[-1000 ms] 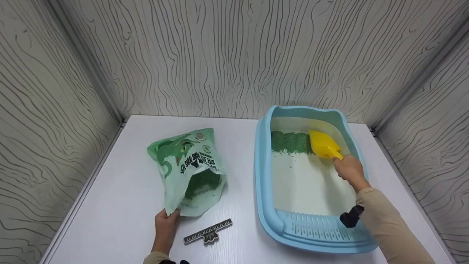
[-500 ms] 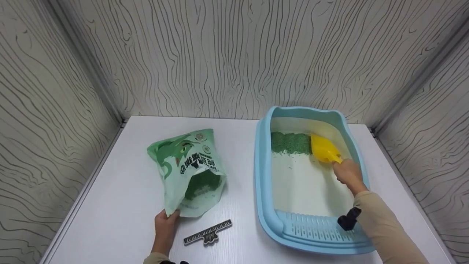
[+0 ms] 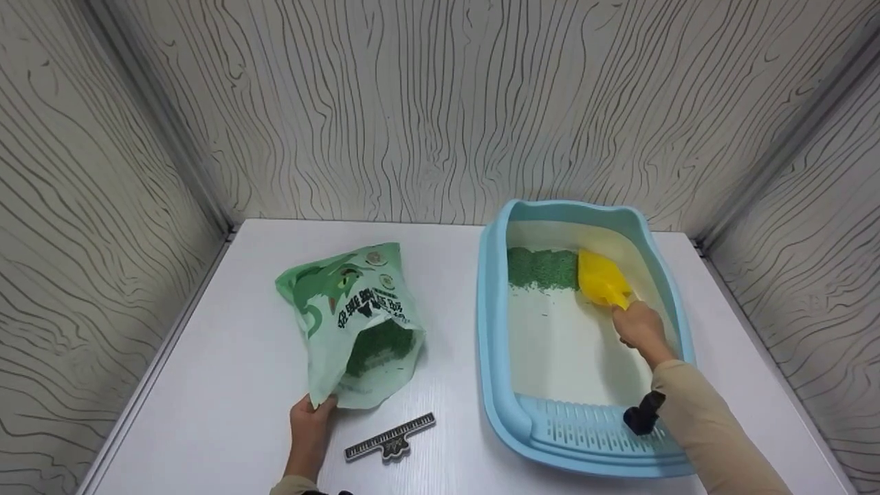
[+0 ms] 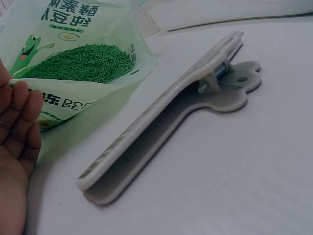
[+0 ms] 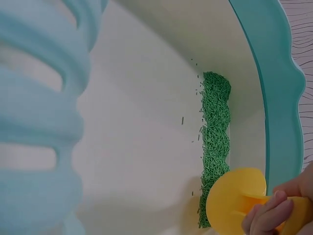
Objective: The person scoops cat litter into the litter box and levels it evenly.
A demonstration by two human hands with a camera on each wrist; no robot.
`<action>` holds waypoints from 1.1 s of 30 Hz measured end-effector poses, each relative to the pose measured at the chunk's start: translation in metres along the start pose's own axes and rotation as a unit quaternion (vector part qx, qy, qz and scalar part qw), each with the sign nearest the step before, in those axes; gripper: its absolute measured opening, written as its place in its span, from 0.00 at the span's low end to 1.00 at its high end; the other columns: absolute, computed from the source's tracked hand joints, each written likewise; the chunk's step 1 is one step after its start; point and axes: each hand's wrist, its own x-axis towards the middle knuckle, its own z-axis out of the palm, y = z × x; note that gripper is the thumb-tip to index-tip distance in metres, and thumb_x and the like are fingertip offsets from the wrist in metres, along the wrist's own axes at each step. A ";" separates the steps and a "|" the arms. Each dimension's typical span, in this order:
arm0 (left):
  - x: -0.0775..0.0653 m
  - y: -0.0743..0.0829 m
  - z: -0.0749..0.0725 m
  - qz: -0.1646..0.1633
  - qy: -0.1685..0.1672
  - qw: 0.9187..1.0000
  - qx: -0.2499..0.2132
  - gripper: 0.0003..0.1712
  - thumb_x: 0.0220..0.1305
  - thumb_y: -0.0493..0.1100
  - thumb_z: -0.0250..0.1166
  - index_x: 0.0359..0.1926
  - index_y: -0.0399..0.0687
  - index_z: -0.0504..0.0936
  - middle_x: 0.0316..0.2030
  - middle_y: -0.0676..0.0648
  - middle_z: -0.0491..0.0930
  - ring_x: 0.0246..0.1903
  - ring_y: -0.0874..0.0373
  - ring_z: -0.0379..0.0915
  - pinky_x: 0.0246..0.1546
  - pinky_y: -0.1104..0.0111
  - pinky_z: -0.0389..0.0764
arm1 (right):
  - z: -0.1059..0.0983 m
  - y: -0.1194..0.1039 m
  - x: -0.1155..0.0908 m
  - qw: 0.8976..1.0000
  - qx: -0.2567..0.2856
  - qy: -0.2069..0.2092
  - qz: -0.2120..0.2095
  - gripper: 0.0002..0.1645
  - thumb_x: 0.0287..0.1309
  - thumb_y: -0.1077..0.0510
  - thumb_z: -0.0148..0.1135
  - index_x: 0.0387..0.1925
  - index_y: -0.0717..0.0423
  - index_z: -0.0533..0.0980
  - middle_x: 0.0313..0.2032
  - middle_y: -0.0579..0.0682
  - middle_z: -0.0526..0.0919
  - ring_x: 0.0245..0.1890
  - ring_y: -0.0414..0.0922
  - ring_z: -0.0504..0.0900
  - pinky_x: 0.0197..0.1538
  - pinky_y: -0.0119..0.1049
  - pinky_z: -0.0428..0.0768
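My right hand point(image 3: 641, 328) grips the handle of a yellow scoop point(image 3: 602, 278) inside a blue litter box point(image 3: 489, 330). The scoop lies at the right end of a band of green pellet litter point(image 3: 543, 268) along the box's far wall; in the right wrist view the scoop point(image 5: 234, 198) covers part of that band. On the left, my left hand point(image 3: 311, 419) pinches the near left corner of a pale green litter bag point(image 3: 344, 295). The bag lies with its mouth toward me, and green pellets point(image 4: 88, 63) show inside it in the left wrist view.
A bag clip point(image 3: 390, 436) with a keyboard-like pattern lies on the white table point(image 3: 227, 371), between the left hand and the box. Patterned panels point(image 3: 412, 110) stand at the back and sides. A slotted step point(image 3: 584, 426) forms the box's near end.
The scoop and right hand have shifted slightly, first a little toward me and then a little left. My left hand, the bag and the clip stay in place.
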 end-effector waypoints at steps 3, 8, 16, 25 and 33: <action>-0.001 0.001 0.000 0.000 0.002 1.000 -0.002 0.16 0.60 0.37 0.62 0.47 0.31 0.81 0.35 0.57 0.86 0.33 0.74 0.72 0.40 0.83 0.74 | 0.003 -0.002 0.000 1.000 -0.003 -0.004 -0.005 0.22 0.69 0.51 0.41 0.41 0.69 0.68 0.22 0.49 0.70 0.19 0.41 0.73 0.24 0.30 0.73; -0.001 0.000 0.000 -0.003 -0.001 1.000 -0.013 0.15 0.61 0.36 0.62 0.46 0.30 0.81 0.31 0.62 0.84 0.31 0.73 0.71 0.38 0.82 0.74 | 0.007 -0.004 0.000 1.000 -0.010 -0.012 -0.003 0.22 0.69 0.52 0.41 0.42 0.70 0.68 0.23 0.49 0.70 0.20 0.42 0.73 0.25 0.30 0.73; -0.001 0.000 0.000 0.002 -0.005 1.000 -0.017 0.18 0.61 0.36 0.61 0.50 0.28 0.79 0.38 0.56 0.86 0.34 0.79 0.73 0.41 0.85 0.73 | 0.012 -0.006 -0.001 1.000 -0.020 -0.015 -0.009 0.20 0.68 0.53 0.41 0.41 0.69 0.67 0.20 0.47 0.69 0.18 0.40 0.72 0.23 0.29 0.71; -0.001 0.001 -0.001 0.010 -0.004 1.000 -0.010 0.18 0.59 0.35 0.62 0.48 0.28 0.80 0.37 0.57 0.86 0.35 0.78 0.73 0.42 0.84 0.73 | 0.011 -0.005 -0.001 0.999 -0.049 0.010 -0.014 0.22 0.69 0.53 0.43 0.46 0.73 0.68 0.25 0.51 0.65 0.27 0.46 0.68 0.30 0.31 0.68; 0.000 0.000 -0.001 0.006 0.001 1.000 -0.003 0.17 0.58 0.34 0.62 0.48 0.28 0.80 0.35 0.58 0.85 0.33 0.76 0.72 0.40 0.83 0.74 | 0.016 -0.005 0.001 0.999 -0.046 0.006 -0.013 0.24 0.70 0.53 0.43 0.49 0.74 0.66 0.26 0.51 0.65 0.28 0.46 0.69 0.30 0.30 0.68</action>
